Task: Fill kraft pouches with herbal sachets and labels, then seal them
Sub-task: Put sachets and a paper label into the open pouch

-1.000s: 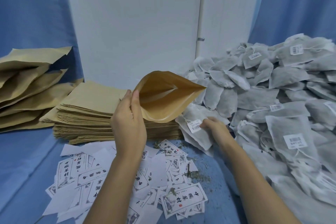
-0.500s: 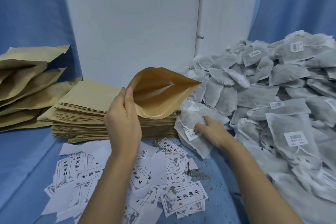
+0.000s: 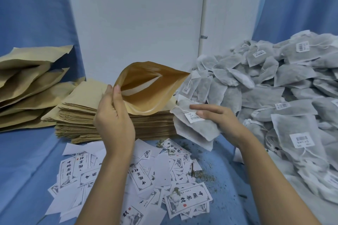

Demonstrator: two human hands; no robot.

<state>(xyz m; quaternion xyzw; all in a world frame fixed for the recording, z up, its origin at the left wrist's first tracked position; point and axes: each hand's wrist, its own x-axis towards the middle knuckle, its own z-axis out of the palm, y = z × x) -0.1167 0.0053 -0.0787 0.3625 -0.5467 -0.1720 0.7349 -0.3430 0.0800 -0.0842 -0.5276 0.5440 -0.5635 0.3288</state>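
Note:
My left hand pinches the near rim of a kraft pouch, holding it up with its mouth spread wide toward the right. Just right of that mouth, my right hand grips a small bunch of grey herbal sachets with a barcode tag, lifted off the table, index finger stretched over them. White printed labels lie scattered on the blue cloth below my forearms.
A flat stack of kraft pouches sits behind my left hand. Filled pouches lie heaped at far left. A large sachet pile fills the right side. Loose herb crumbs dot the cloth. A white wall stands behind.
My right hand closed on sachets at the pile's edge, lifted them and brought them left toward the pouch mouth. My left hand kept the pouch open, shifting slightly.

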